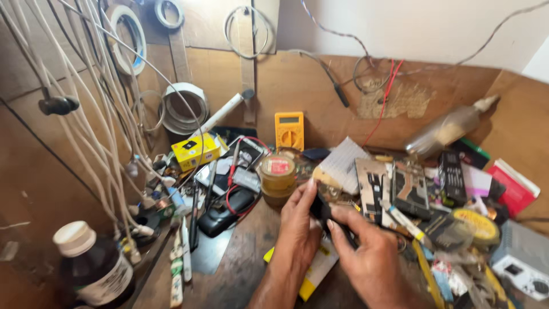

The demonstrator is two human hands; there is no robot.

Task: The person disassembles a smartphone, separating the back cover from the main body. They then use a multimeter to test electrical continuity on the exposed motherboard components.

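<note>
Both my hands meet over the middle of a cluttered wooden workbench [240, 269]. My left hand [297, 226] and my right hand [366, 252] together grip a small black device [321, 210], its shape mostly hidden by my fingers. Under my wrists lies a yellow and white card [315, 273]. Just beyond my left fingertips stands a round amber jar with a red-labelled lid [278, 174].
A yellow multimeter [289, 130] leans on the back wall. A yellow box [195, 151], a black handset with red wire [226, 213], bare phone frames [409, 189], a tape roll [477, 224] and a brown bottle [94, 269] crowd the bench. White cables [97, 114] hang at left.
</note>
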